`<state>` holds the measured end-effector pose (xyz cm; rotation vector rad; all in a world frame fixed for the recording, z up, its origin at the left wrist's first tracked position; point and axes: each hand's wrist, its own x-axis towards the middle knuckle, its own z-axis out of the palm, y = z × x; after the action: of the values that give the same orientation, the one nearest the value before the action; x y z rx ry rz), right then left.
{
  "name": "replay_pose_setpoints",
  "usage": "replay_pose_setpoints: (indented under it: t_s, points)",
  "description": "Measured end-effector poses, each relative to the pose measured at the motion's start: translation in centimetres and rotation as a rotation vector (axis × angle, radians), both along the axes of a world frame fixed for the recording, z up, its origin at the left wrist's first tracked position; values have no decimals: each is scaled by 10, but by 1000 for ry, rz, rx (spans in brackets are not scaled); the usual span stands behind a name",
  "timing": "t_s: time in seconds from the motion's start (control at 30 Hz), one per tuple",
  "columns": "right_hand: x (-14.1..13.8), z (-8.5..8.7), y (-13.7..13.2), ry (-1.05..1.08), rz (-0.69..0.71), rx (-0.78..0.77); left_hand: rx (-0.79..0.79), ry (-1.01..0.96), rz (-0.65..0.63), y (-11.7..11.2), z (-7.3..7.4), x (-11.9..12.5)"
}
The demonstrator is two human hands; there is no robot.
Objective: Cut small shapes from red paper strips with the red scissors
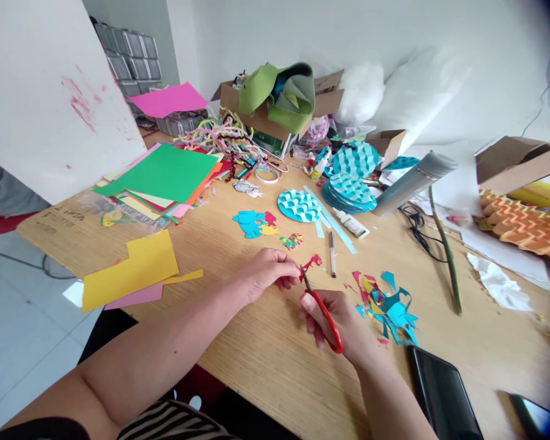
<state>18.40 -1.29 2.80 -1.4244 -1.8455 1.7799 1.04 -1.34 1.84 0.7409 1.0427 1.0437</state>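
In my right hand (327, 315) is a pair of scissors (326, 318) with red handles, its blades pointing away from me. My left hand (272, 272) pinches a small piece of red paper (312, 263) at the blade tips. Just beyond my hands lie paper fish cut-outs: a blue fish (248, 223), a yellow fish (269, 230) and a red fish (270, 217). Tiny red, green and yellow paper bits (292, 241) sit in a little heap nearby. To the right of the scissors is a pile of blue, red and yellow paper scraps (396, 311).
Coloured paper sheets (160, 174) are stacked at the back left, with yellow paper (132, 275) nearer. A pen (332, 253), a glue bottle (352, 223) and wavy blue paper discs (348, 192) lie ahead. A black phone-like object (444, 394) rests at the front right.
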Motion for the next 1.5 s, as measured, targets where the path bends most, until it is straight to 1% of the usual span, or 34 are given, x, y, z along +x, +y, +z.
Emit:
replay_pose_setpoints:
  t_s: [0.2, 0.4, 0.67, 0.9, 1.2, 1.5]
  points:
    - [1, 0, -1, -15, -8, 24, -5, -13, -18, -1, 1, 1]
    - [2, 0, 0, -16, -1, 10, -1, -21, 15, 0, 1, 1]
    - [1, -1, 0, -21, 17, 49, 7, -14, 10, -1, 1, 2]
    - [1, -1, 0, -20, 22, 50, 2, -24, 10, -1, 1, 2]
    - [2, 0, 0, -14, 1, 11, 6, -17, 6, 0, 0, 0]
    - [2, 0, -1, -22, 22, 40, 17, 7, -9, 0, 0, 1]
